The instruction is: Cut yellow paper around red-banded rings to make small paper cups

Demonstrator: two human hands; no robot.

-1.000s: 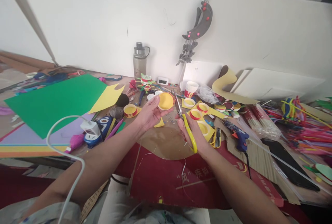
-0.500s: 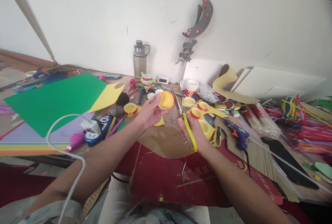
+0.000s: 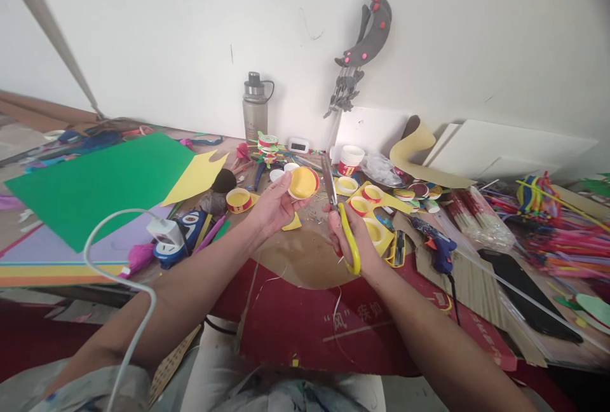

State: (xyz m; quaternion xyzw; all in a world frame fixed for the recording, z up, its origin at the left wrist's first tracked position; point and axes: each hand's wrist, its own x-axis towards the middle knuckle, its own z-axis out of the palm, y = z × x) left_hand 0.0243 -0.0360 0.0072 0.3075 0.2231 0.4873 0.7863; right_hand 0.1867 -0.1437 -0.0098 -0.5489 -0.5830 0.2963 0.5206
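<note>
My left hand (image 3: 275, 205) grips a short round piece of paper cup (image 3: 304, 183) with a yellow paper face and a red side, raised over the worktable. Held in my right hand (image 3: 350, 234) is a pair of scissors (image 3: 351, 243) with yellow handles. Their blades point up and away from me, just right of the cup piece and apart from it. More cup rings lie near: one on a yellow scrap (image 3: 239, 199) to the left, and several on a yellow sheet (image 3: 391, 197) behind my right hand.
A green sheet (image 3: 105, 183) covers the left side beside a power strip (image 3: 183, 237). At the back stand a bottle (image 3: 255, 110) and a red-white paper cup (image 3: 351, 159). Rightward lie a glue gun (image 3: 436, 247), a black phone (image 3: 528, 294) and pipe cleaners (image 3: 572, 240).
The cup piece has tilted and shifted slightly left in my left hand. The scissors have moved a little up, with their blades pointing more upright and farther from the cup piece.
</note>
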